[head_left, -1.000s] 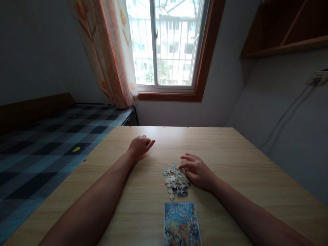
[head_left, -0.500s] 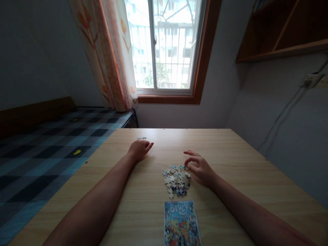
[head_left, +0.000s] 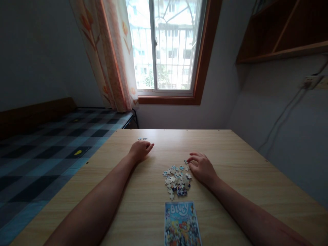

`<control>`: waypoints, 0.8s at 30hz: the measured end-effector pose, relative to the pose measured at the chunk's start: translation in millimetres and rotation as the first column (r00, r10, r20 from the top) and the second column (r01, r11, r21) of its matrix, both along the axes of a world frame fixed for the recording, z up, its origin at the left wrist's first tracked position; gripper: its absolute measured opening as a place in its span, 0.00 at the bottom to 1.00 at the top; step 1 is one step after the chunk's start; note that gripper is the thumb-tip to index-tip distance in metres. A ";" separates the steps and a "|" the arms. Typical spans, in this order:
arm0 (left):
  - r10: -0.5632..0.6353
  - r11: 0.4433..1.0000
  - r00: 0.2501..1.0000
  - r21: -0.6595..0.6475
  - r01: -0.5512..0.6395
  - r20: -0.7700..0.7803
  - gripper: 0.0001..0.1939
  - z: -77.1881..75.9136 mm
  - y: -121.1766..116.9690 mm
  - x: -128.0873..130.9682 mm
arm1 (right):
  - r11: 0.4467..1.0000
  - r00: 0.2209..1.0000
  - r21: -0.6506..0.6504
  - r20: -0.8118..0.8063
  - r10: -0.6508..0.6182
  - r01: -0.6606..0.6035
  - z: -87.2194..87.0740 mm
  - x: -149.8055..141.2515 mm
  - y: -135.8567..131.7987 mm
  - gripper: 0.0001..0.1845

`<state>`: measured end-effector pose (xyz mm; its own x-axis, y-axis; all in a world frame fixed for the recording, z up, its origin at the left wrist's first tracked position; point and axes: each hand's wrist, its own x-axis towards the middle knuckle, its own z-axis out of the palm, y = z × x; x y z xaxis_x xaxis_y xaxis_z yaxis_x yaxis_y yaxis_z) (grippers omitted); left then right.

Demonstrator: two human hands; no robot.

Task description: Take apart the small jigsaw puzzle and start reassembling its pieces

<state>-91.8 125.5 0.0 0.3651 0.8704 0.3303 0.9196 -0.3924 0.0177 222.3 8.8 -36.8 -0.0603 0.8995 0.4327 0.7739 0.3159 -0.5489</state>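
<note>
Head view: a wooden counter (head_left: pixel 238 167) carries the puzzle; the wall shelf (head_left: pixel 282 51) is cut off, its inside too dark to read. The Bluey picture (head_left: pixel 182 225), cropped below, may be box or card. Right hand (head_left: pixel 203 169) narrowed, left hand (head_left: pixel 140 151) loosely curled, contents untellable. Between them and the picture, heaped puzzle pieces (head_left: pixel 176 181); blurred far pieces (head_left: pixel 142 138) beyond the left; one single piece (head_left: pixel 185 162) at the right fingertips, grip unclear.

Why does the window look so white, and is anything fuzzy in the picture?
In the head view, bright daylight washes out the window, while the bed and shelf look dim; also in the head view, glare pales the far end of the table, and the prints on the puzzle pieces are too small and soft to make out.
</note>
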 end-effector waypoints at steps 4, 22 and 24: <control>-0.030 0.999 0.999 0.009 0.031 -0.021 0.26 -0.1 -1.1 2.9 | 1.000 1.000 -0.007 -0.006 0.004 -0.004 -0.6 0.5 1.2 0.13; -0.359 0.928 0.933 -0.118 0.354 -0.025 0.17 3.3 -54.0 79.9 | 0.967 0.969 -0.085 0.049 0.243 -0.239 4.8 -4.5 -5.2 0.19; -0.383 0.917 0.923 -0.138 0.375 -0.032 0.18 3.7 -59.6 83.1 | 0.965 0.966 -0.084 0.059 0.252 -0.247 5.0 -5.1 -6.3 0.20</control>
<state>-8.7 65.9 3.7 0.6907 0.6964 0.1948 0.7035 -0.7095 0.0420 217.2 2.4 -31.8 -0.3142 0.8819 0.3513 0.7123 0.4637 -0.5269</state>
